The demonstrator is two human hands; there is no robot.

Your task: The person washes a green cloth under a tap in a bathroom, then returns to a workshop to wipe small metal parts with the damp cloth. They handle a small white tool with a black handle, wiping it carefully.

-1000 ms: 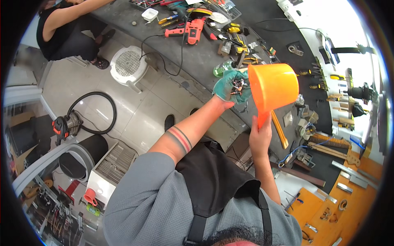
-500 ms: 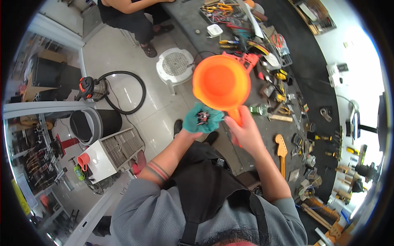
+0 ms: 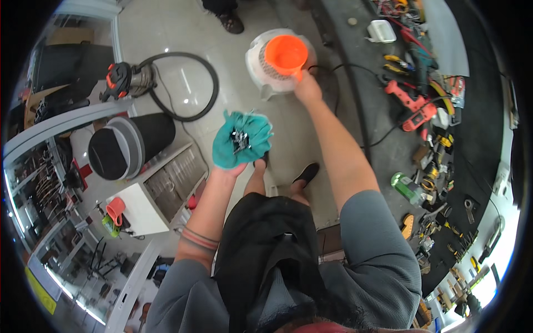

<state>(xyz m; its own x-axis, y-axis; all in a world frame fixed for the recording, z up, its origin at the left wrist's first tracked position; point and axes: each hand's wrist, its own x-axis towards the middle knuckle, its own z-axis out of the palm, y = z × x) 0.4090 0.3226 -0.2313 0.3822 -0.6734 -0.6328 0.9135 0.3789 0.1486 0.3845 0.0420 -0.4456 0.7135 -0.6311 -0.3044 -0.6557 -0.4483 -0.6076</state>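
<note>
A teal cloth [image 3: 242, 145] lies cupped in the left hand [image 3: 236, 161], palm up, and a small heap of dark metal bits [image 3: 240, 139] sits in its hollow, too small to tell apart. The fingers curl up under the cloth, so that grip is closed loosely around cloth and load, held out in front of the body above the floor.

The right hand [image 3: 307, 89] is stretched well away from it, its grip clamped on the handle of an orange scoop [image 3: 286, 54]. The scoop's mouth faces up and looks empty; it hangs right over a white round fan [image 3: 265, 72] standing on the pale floor [image 3: 233, 33]. Whether it touches the fan cannot be told.

Judged from this, the gathering looks done, since the bits already rest in the cloth, while the scoop holds nothing and cloth and scoop are far apart; bringing the two together seems not yet done.

Further out, a shop vacuum with black hose [image 3: 166, 83] lies to the left, a black bin [image 3: 130, 145] nearer. The dark bench [image 3: 483, 144] on the right carries scattered hand tools, among them a red drill [image 3: 408, 102].
</note>
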